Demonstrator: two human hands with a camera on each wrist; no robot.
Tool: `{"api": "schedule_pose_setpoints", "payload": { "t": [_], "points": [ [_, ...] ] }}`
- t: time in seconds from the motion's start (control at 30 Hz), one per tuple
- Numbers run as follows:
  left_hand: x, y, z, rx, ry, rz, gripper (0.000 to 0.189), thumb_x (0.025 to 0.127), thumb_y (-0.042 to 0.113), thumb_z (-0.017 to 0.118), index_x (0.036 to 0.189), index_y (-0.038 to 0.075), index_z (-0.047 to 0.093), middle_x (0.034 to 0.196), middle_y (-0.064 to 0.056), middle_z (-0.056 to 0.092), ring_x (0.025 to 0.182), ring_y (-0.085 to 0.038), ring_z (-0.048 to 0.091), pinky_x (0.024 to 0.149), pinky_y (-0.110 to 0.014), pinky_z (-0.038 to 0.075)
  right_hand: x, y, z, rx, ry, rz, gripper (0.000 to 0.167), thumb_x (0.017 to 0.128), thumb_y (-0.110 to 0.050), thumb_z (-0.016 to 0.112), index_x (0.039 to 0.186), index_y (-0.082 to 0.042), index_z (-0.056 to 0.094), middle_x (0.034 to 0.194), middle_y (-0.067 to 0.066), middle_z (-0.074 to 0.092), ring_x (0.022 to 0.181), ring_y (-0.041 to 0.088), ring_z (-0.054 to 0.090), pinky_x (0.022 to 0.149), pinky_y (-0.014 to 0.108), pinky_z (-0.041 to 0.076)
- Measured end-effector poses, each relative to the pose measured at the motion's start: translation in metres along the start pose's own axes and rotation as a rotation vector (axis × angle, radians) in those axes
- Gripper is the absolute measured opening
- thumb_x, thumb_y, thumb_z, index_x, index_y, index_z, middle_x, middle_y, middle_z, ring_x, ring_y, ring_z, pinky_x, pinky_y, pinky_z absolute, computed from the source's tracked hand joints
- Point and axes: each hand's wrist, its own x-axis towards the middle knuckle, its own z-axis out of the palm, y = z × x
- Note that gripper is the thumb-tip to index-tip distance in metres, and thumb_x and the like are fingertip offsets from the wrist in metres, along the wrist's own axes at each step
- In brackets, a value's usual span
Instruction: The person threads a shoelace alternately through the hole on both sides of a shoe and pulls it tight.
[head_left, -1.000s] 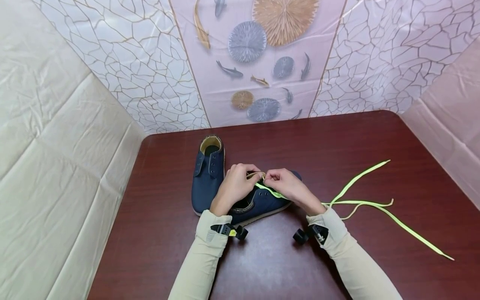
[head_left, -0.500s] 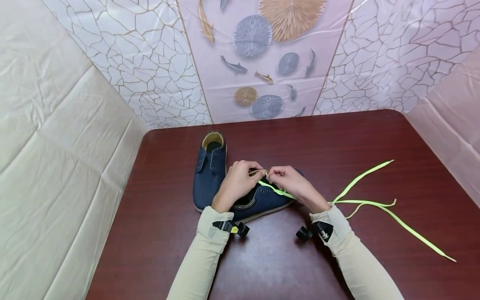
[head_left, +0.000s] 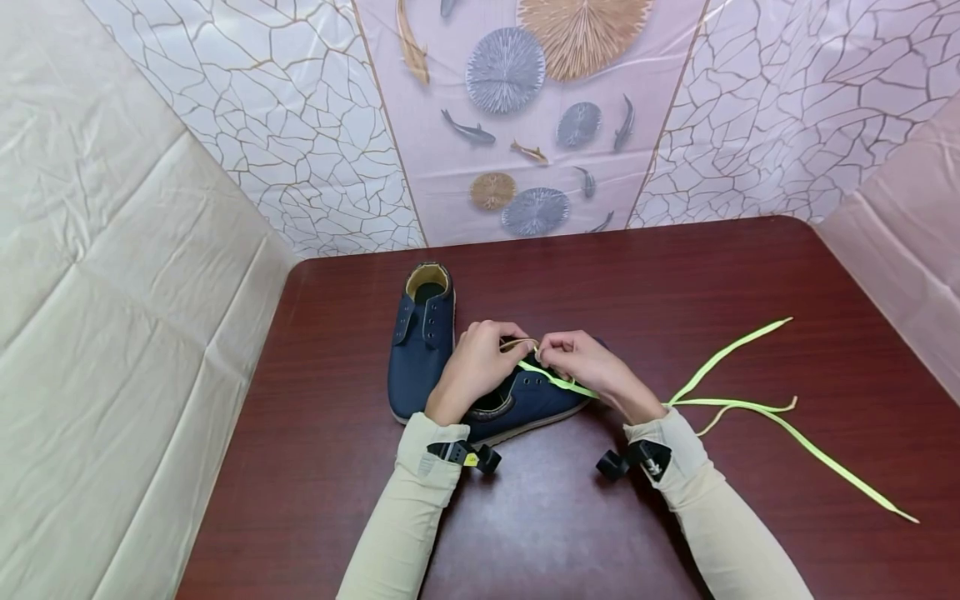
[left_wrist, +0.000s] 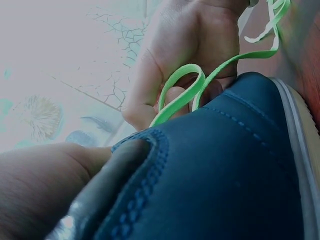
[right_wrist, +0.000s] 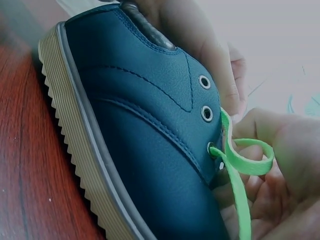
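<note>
A navy shoe (head_left: 536, 404) lies on the table with its toe to the right; its cream sole shows in the right wrist view. My left hand (head_left: 477, 367) grips this shoe's upper by the opening, thumb and fingers at the far lace flap. Facing it, my right hand (head_left: 588, 367) pinches the neon green shoelace (head_left: 557, 381) close to that flap; the fingertips are partly hidden. In the right wrist view the lace (right_wrist: 240, 200) passes through the lowest near eyelet and forms a small loop beside the palm. The two upper near eyelets (right_wrist: 205, 97) hold no lace.
Another navy shoe (head_left: 420, 358), unlaced, stands upright to the left, its toe towards me. Loose lace ends (head_left: 750, 406) spread over the reddish-brown table (head_left: 315, 467) right of my right wrist. Patterned cloth (head_left: 525, 167) hangs behind the table.
The head view has shifted slightly. Both hands keep nearly the same places at the shoe's flap, the right fingertips moving only a little.
</note>
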Motion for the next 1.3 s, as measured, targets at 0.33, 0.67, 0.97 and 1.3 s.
{"api": "schedule_pose_setpoints", "payload": {
  "t": [0.33,0.67,0.97,1.3],
  "points": [
    [-0.0007,-0.0004,-0.0007,-0.001,0.003,-0.002,0.014,0.103,0.024,0.072,0.104,0.015,0.083,0.080,0.004,0.074,0.055,-0.009,0.049,0.056,-0.024,0.036,-0.0001,-0.0001,0.0006,-0.042,-0.012,-0.023,0.011,0.096,-0.001,0.059,0.091,0.007,0.064,0.061,-0.008,0.042,0.055,0.006,0.040,0.059,0.020,0.034],
    [0.0005,0.0000,0.0000,-0.003,-0.003,0.003,0.014,0.103,0.023,0.072,0.104,0.015,0.083,0.084,0.004,0.075,0.057,-0.011,0.052,0.056,-0.024,0.037,-0.0007,0.0028,-0.0017,-0.051,-0.008,-0.025,0.012,0.097,-0.002,0.056,0.090,0.005,0.063,0.062,-0.005,0.042,0.057,0.008,0.040,0.058,0.021,0.036],
    [0.0005,-0.0007,0.0010,0.005,-0.001,0.020,0.018,0.104,0.027,0.069,0.102,0.016,0.083,0.074,0.006,0.069,0.055,-0.009,0.048,0.055,-0.024,0.035,-0.0026,0.0015,0.0034,-0.069,0.061,0.022,0.014,0.098,-0.007,0.057,0.092,0.000,0.067,0.059,-0.008,0.039,0.053,0.007,0.036,0.054,0.022,0.033],
    [-0.0006,-0.0055,-0.0039,-0.163,-0.048,-0.042,0.031,0.108,0.028,0.058,0.086,0.019,0.076,0.058,0.008,0.038,0.049,-0.012,0.031,0.052,-0.028,0.026,-0.0004,0.0046,0.0046,-0.088,0.079,0.005,0.023,0.103,-0.019,0.066,0.092,0.001,0.071,0.059,-0.008,0.040,0.051,0.006,0.034,0.051,0.022,0.027]
  ]
}}
